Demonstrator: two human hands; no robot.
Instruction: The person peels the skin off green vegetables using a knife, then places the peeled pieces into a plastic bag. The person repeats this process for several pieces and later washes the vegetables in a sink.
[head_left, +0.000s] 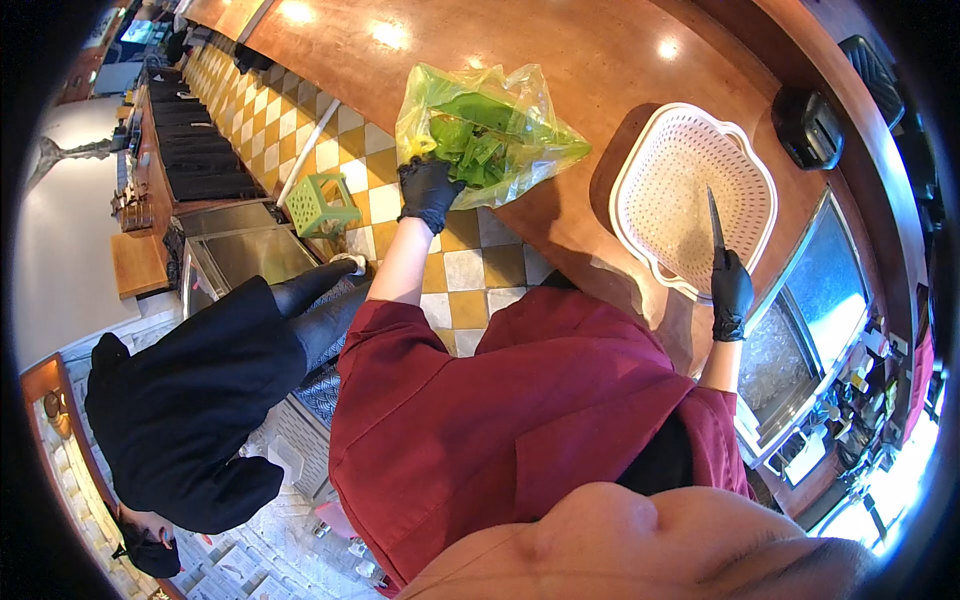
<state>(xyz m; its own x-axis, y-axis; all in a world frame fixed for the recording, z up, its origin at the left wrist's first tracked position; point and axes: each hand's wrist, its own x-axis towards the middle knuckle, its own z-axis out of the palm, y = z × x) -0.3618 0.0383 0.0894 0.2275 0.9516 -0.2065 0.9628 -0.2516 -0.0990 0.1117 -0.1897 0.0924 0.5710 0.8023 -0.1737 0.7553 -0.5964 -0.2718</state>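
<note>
My left hand (427, 189), in a black glove, grips the edge of a translucent yellowish plastic bag (525, 112). Inside the bag lie cut green leaves (476, 150). The bag reaches over the edge of the brown counter (570, 45). My right hand (730, 296), also black-gloved, is closed around the handle of a knife (715, 217); its narrow blade points away from me. That blade is above a white perforated plastic basket (626, 195) on the counter, and the hand is by the basket's near rim. No contents can be made out in the basket.
A person in black (202, 382) bends at my left, beside a steel-topped unit (259, 255). A green plastic stool (322, 206) stands on the checkered floor (465, 270). To the right are a black container (810, 129) and a framed glass-topped ice bin (817, 277) set in the counter.
</note>
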